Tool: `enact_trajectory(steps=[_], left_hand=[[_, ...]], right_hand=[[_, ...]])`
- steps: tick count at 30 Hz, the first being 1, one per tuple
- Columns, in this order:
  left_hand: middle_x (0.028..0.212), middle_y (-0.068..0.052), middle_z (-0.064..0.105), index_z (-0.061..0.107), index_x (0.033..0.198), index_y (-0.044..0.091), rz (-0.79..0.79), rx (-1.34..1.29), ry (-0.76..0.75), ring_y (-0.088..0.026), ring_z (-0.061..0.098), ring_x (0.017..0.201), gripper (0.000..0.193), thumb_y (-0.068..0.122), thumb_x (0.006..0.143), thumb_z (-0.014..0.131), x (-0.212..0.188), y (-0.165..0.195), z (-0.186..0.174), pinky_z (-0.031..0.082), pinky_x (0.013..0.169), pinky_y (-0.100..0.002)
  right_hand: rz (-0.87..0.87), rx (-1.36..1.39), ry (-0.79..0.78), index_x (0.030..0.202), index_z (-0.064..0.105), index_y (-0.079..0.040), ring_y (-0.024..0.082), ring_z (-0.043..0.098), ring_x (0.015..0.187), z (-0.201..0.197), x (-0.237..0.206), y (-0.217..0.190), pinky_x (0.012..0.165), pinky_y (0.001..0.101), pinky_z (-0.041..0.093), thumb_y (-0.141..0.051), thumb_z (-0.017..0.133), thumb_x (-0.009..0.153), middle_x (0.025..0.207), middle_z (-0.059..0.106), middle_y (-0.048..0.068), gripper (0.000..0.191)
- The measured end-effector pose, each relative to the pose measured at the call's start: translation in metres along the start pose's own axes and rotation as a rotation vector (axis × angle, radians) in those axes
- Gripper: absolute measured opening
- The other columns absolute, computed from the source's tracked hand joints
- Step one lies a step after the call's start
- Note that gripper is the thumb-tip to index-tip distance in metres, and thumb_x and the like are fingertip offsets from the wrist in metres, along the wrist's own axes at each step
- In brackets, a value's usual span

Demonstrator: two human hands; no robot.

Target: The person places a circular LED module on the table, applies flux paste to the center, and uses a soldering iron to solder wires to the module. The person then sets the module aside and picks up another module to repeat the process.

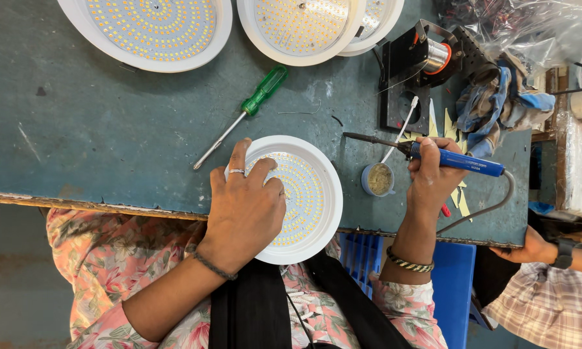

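A left hand (244,208) lies flat, fingers spread, on a round white lamp panel (304,194) dotted with tiny yellow diodes at the scuffed teal desk's (110,129) edge. The right hand (433,174) clenches a blue-handled soldering iron (456,160); just left of that grip sits a small cup (377,179), possibly flux.

- The left hand (244,210) covers the nine o'clock part of the round white lamp panel (307,194) beneath it.
- Two lamp panels at twelve o'clock (155,29) are cut off by the top edge.
- A co-worker's hand (530,247) at four o'clock sits partly behind the bench (97,129).
- The small pot's (378,179) contents are too small to tell, perhaps flux.
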State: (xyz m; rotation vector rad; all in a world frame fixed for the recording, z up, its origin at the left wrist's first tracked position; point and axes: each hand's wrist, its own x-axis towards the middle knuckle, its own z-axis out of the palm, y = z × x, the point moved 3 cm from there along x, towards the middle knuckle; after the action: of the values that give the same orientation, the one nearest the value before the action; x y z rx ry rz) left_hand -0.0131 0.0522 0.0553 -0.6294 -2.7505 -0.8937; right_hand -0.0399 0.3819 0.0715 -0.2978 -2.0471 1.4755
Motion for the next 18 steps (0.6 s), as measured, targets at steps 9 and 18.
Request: enact_trajectory(steps=[9,18], left_hand=[[0.123,-0.009,0.065,0.076,0.081,0.008,0.001,-0.014,-0.001,-0.043,0.042,0.136,0.013,0.019,0.077,0.071,-0.002,-0.003,0.002,0.042,0.081,-0.058],[0.118,-0.009,0.064,0.076,0.075,0.006,0.007,0.032,-0.069,-0.045,0.043,0.132,0.011,0.016,0.073,0.072,0.003,-0.004,0.007,0.042,0.078,-0.059]], right_hand=[[-0.004,-0.057,-0.019,0.092,0.067,0.003,0.007,0.054,0.052,-0.010,-0.002,-0.007,0.044,0.0204,0.037,-0.010,0.069,0.097,0.079,0.066,0.008,0.014],[0.084,-0.142,-0.088,0.090,0.068,0.001,0.007,0.053,0.051,-0.018,-0.001,-0.017,0.044,0.0196,0.036,-0.010,0.068,0.096,0.074,0.063,0.007,0.013]])
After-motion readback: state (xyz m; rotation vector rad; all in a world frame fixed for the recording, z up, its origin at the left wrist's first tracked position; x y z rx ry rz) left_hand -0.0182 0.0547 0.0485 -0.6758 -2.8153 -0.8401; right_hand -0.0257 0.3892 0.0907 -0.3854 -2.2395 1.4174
